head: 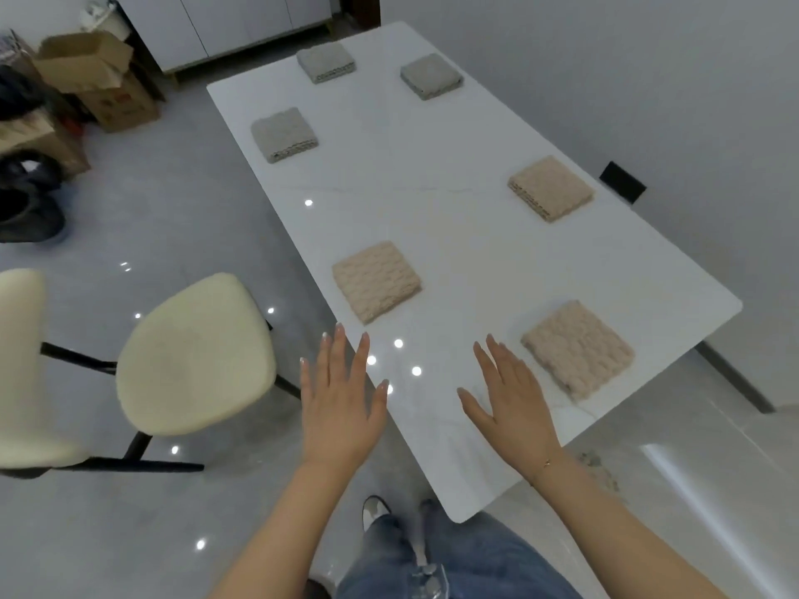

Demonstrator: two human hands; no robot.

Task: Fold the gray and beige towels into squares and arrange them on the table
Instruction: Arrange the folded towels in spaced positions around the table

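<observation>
Over the near end of the white tabletop (454, 235) both hands hover flat, each grip spread and holding nothing; the right hand (512, 399) sits just beside the nearest beige towel (577, 348), which lies to its right and slightly ahead; the left hand (341, 393) points toward the next beige towel (375, 281), straight ahead of its fingertips; a third beige towel (550, 188) lies farther right; three gray towels (284, 134) sit at the far end; all six look folded square, so likely only straightening remains, the right hand being nearer.
</observation>
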